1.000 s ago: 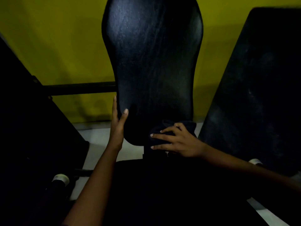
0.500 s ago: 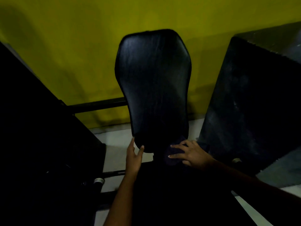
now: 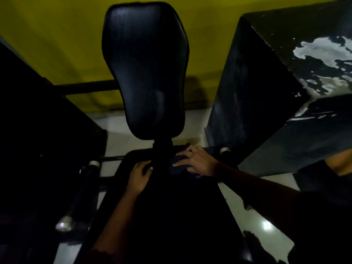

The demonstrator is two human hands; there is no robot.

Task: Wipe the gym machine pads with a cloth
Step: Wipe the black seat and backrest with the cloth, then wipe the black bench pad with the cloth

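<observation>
Your left hand (image 3: 140,176) rests at the seat pad's (image 3: 171,216) far edge, fingers loosely together and gripping nothing. Your right hand (image 3: 197,162) presses the dark cloth (image 3: 178,170) onto the pad's far right corner, fingers spread flat. Beyond them stands the upright back pad (image 3: 146,69).

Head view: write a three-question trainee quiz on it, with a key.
1. True or false: the cloth lies under the right hand.
2. The left hand rests on: A the floor; B the seat; C a bar.
3. Fill in: the wall behind the back pad is ____.
Key: 1 true; 2 B; 3 yellow.
</observation>
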